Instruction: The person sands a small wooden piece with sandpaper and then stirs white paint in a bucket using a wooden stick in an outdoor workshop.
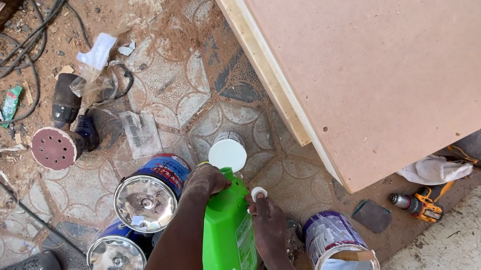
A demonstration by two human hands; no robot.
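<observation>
Here a tall green plastic jug with a white label (228, 242) is held upright over the patterned tile floor (185, 93), near the bottom edge of the view and just off the lower corner of a large pinkish-brown fibreboard panel with a pale wooden edge (391, 53). The left hand (204, 180) is closed over the jug's shoulder, beside its neck, and the right hand (267, 221) is closed around a small white round cap (259, 193), pinched at the fingertips just beside the jug's top. Judging from this, the uncapping of the jug is in hand or just done; whether the cap is fully free of the neck cannot be told. The next move would seem to call for a firm grip at the shoulder and a slow tilt, since the jug is bulky and a full pour could surge. 5 other containers are seen around it. 2 blue metal tins with shiny silver lids (145, 202) (116, 261) lie closed to the left, so their contents are hidden. A small can with a white round lid (227, 153) stands closed just beyond the jug. A purple-labelled open tin (341, 258) stands to the right, with white paint on its inner wall and a strip of tape across the rim; its level cannot be read. A disc sander with a dark red pad (55, 147) lies well apart near the left edge, and a yellow and black cordless drill (421, 203) lies by the panel's corner.
</observation>
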